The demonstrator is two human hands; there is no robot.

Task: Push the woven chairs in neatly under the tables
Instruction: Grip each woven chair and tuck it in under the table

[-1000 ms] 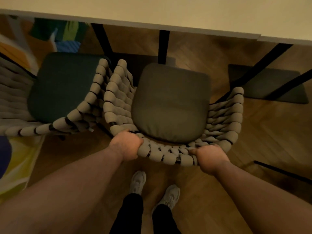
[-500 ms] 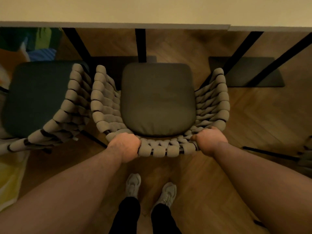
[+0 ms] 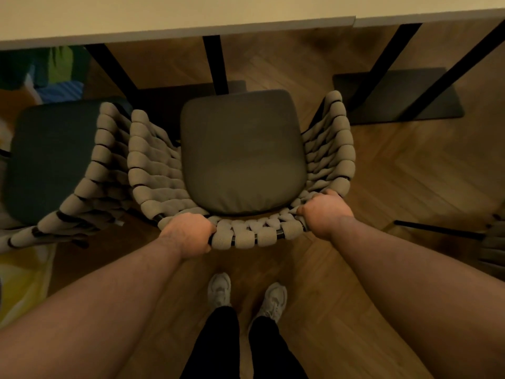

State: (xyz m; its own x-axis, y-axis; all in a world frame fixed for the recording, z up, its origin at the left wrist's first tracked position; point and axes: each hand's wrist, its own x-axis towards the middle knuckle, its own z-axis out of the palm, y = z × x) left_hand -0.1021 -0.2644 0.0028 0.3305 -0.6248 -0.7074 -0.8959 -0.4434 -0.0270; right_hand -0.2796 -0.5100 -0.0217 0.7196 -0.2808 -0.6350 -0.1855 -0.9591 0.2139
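A woven chair (image 3: 153, 170) with a thick grey rope back and an olive seat cushion (image 3: 240, 154) stands in front of me, facing a pale table (image 3: 175, 20). My left hand (image 3: 188, 235) grips the back rail at its left corner. My right hand (image 3: 325, 212) grips the same rail at its right corner. The cushion's front edge lies close to the table's black centre leg (image 3: 216, 64), just short of the tabletop edge. A second woven chair (image 3: 90, 187) with a dark green cushion stands directly to the left, its armrest touching the first.
A second tabletop (image 3: 429, 12) joins on the right, with black slanted legs (image 3: 382, 69) on a dark floor plate (image 3: 399, 97). A dark bar (image 3: 437, 228) and part of another chair show at the right edge. Coloured cloth lies at the left. My feet (image 3: 246, 294) stand on parquet.
The chair has turned from a skewed angle to square with the table and now sits further in toward it. Both hands have kept their grip on the back rail.
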